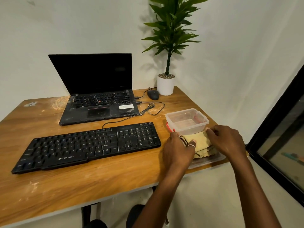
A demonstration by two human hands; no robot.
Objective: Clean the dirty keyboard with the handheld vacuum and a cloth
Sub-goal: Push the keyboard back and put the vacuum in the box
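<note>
The left hand (178,149) and right hand (227,142) pinch a yellow cloth (199,140) between them; the keyboard (88,145) lies to their left.

The brand name "ZEBRONICS", in white lettering beside a small logo, stands on the near edge of the black keyboard (88,145) on the bench (82,186), just below its space bar. White key legends show across it, among them "Alt", "Ctrl" and "Shift", along with single letters. A white sticker (126,106) on the right palm rest of the laptop (98,102) behind it carries print too small to read.
</note>
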